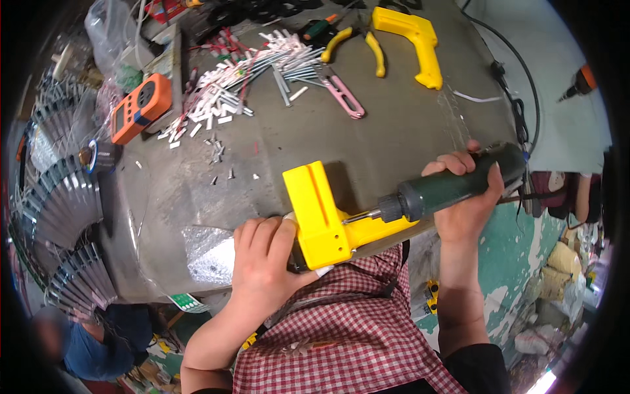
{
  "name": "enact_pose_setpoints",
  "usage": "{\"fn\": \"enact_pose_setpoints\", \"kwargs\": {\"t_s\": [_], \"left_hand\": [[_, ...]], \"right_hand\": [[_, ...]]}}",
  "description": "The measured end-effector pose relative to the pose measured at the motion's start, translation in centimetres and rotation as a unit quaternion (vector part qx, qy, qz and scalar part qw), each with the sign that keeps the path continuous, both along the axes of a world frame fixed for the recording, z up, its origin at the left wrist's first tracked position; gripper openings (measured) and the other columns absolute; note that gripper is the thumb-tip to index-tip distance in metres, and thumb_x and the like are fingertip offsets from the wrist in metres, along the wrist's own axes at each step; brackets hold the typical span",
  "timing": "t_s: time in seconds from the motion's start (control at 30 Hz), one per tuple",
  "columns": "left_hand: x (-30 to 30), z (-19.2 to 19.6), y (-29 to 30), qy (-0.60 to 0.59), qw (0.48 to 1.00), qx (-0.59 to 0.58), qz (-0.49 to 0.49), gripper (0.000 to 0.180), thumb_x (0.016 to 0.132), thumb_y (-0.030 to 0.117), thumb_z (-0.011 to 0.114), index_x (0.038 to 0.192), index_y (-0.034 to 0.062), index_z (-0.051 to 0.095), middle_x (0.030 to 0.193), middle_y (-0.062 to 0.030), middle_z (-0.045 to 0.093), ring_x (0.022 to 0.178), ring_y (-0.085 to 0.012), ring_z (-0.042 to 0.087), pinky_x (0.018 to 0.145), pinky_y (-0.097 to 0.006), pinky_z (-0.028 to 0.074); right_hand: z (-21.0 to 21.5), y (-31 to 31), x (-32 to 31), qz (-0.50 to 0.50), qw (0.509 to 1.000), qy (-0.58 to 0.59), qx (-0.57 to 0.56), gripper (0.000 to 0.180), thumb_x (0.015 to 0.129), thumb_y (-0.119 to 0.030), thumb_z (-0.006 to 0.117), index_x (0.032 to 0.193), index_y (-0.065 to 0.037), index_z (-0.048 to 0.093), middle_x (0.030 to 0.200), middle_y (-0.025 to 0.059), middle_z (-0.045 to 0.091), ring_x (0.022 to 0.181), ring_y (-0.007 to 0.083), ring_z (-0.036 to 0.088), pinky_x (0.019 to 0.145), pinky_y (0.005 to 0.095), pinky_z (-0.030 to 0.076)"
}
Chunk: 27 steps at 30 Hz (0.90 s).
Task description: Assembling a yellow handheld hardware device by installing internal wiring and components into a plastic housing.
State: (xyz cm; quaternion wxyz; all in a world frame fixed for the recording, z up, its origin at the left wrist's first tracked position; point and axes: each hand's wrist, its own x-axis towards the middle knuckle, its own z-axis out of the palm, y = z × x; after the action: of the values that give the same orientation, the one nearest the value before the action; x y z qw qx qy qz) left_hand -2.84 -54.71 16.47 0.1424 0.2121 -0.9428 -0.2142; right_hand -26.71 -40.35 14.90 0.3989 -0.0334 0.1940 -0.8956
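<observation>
My left hand [266, 259] is closed round the lower left end of a yellow plastic gun-shaped housing [310, 217], steadying it at the table's near edge. In my right hand [469, 203] lies a dark green electric screwdriver [446, 187], the fingers wrapped round its body. Its thin bit [362, 217] points left and meets the yellow housing near the base of the handle part. Whether a screw sits under the tip is too small to tell. Small dark holes show on the housing's face. Part of its handle is hidden behind the screwdriver.
Loose screws [215, 150] lie left of the housing. Farther back are a pile of white tubes [216, 98], pink-handled snips [344, 97], yellow-handled pliers [375, 54] and another yellow housing [420, 41]. An orange meter [141, 108] stands at left. A black cable [528, 59] runs at right.
</observation>
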Motion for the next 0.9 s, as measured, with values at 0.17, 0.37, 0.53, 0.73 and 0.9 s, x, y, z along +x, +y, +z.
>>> {"fn": "enact_pose_setpoints", "kwargs": {"t_s": [0.17,0.37,0.53,0.73,0.9], "left_hand": [[-0.1,0.0,-0.1,0.014,1.0,0.006,-0.005,0.071,0.05,0.027,0.086,0.108,-0.0013,0.055,0.1,-0.0151,0.056,0.093,-0.0319,0.052,0.08,-0.043,0.041],[0.0,0.1,-0.3,0.019,1.0,0.017,-0.001,0.073,0.043,0.025,0.088,0.103,-0.0033,0.057,0.098,-0.0171,0.058,0.09,-0.0348,0.054,0.082,-0.044,0.044],[0.1,0.1,-0.5,0.022,0.999,0.032,-0.004,0.074,0.042,0.023,0.087,0.104,-0.0037,0.057,0.098,-0.0172,0.058,0.091,-0.0347,0.054,0.081,-0.044,0.044],[0.1,0.3,-0.5,0.029,0.999,0.034,-0.001,0.075,0.042,0.022,0.087,0.106,-0.0035,0.056,0.099,-0.0174,0.058,0.092,-0.0348,0.054,0.083,-0.044,0.043],[0.2,0.1,-0.7,0.033,0.999,0.04,0.001,0.075,0.043,0.023,0.088,0.106,-0.0032,0.056,0.099,-0.0172,0.058,0.092,-0.0344,0.054,0.084,-0.044,0.043]], "right_hand": [[-0.3,-0.2,0.5,-0.033,0.999,-0.027,-0.026,0.036,0.084,-0.031,0.065,0.111,-0.012,0.052,0.082,-0.0015,0.048,0.082,0.0129,0.048,0.09,0.0364,0.039],[-0.1,-0.8,0.1,-0.017,0.999,-0.039,-0.018,0.035,0.083,-0.029,0.065,0.111,-0.011,0.052,0.081,-0.0014,0.048,0.082,0.013,0.049,0.09,0.0365,0.04],[1.6,-1.0,0.0,0.003,0.999,-0.041,-0.033,0.035,0.085,-0.03,0.063,0.112,-0.011,0.051,0.081,-0.001,0.048,0.083,0.0132,0.049,0.091,0.0369,0.04],[2.1,-1.4,0.1,0.0,1.0,0.004,0.03,0.034,0.085,-0.028,0.06,0.113,-0.011,0.049,0.081,-0.0013,0.047,0.082,0.0126,0.049,0.092,0.0369,0.039],[2.1,-1.8,0.4,-0.013,1.0,0.013,0.004,0.035,0.085,-0.028,0.06,0.113,-0.011,0.049,0.082,-0.0015,0.046,0.082,0.0124,0.048,0.092,0.0371,0.039]]}}
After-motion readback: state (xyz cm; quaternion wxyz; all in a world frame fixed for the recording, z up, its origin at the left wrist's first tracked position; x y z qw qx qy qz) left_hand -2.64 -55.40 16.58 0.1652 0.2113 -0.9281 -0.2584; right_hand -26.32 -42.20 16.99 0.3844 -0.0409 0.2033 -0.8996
